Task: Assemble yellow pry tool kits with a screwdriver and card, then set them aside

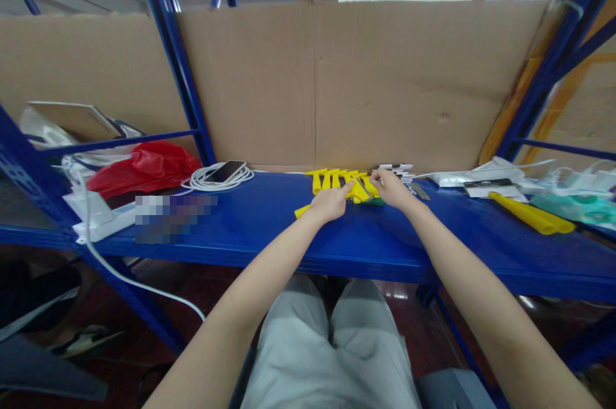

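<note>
A row of narrow yellow pieces (316, 183), of a kind I cannot make out, lies along the back of the blue shelf. My left hand (330, 205) is over the front of the row, its index finger reaching to a wider yellow piece (359, 192) and its other fingers curled. At the right end of the row, my right hand (391, 188) has its fingers closed in a pinch beside the yellow pieces; what is between them is hidden. Something green (375, 201) shows under the wider piece. Black-and-white labelled items (398, 169) lie just beyond my right hand.
On the left are a coiled white cable (205, 179) with a phone (228, 171) on it, a red plastic bag (149, 168) and a white power strip (103, 223). Long yellow pieces (534, 215) lie at right. Cardboard (250, 88) backs the blue shelf (240, 223); blue posts stand at both sides.
</note>
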Motion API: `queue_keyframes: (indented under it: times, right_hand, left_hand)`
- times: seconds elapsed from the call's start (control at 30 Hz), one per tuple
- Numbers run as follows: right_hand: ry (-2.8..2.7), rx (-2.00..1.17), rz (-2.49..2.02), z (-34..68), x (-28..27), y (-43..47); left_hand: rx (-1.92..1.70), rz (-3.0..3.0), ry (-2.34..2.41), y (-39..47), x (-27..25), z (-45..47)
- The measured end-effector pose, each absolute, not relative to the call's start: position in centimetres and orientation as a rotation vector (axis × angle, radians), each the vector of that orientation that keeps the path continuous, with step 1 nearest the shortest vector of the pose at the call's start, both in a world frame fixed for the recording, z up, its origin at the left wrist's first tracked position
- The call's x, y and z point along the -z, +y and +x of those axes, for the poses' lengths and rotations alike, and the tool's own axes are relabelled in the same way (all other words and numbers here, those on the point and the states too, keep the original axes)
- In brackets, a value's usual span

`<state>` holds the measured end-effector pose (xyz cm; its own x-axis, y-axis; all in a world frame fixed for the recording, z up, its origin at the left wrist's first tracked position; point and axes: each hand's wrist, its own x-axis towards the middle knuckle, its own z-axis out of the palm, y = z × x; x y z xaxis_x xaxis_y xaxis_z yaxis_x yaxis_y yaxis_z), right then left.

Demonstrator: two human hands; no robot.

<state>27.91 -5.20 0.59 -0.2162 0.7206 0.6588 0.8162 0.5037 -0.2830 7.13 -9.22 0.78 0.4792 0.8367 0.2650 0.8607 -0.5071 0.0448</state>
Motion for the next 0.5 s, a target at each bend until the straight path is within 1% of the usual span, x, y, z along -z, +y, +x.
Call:
queue_keyframes:
  times: [0.17, 0.3, 0.4, 0.5]
  right_hand:
    - [-1.962, 0.146, -1.219, 28.0, -0.4, -4.9]
    - [-1.957, 0.145, -1.199, 28.0, -0.4, -5.0]
    - [-1.962, 0.147, -1.171, 28.1, -0.3, -4.8]
    - [-1.968, 0.142, -1.148, 28.2, -0.2, -4.6]
  left_hand:
    - [0.452, -2.620, -1.533, -9.1, -0.9, 7.0]
    - [0.625, -2.622, -1.558, -8.6, -1.2, 6.8]
    - [0.902, -2.681, -1.557, -7.4, -1.4, 6.9]
    - [1.346, -2.774, -1.478, -6.3, -1.8, 7.4]
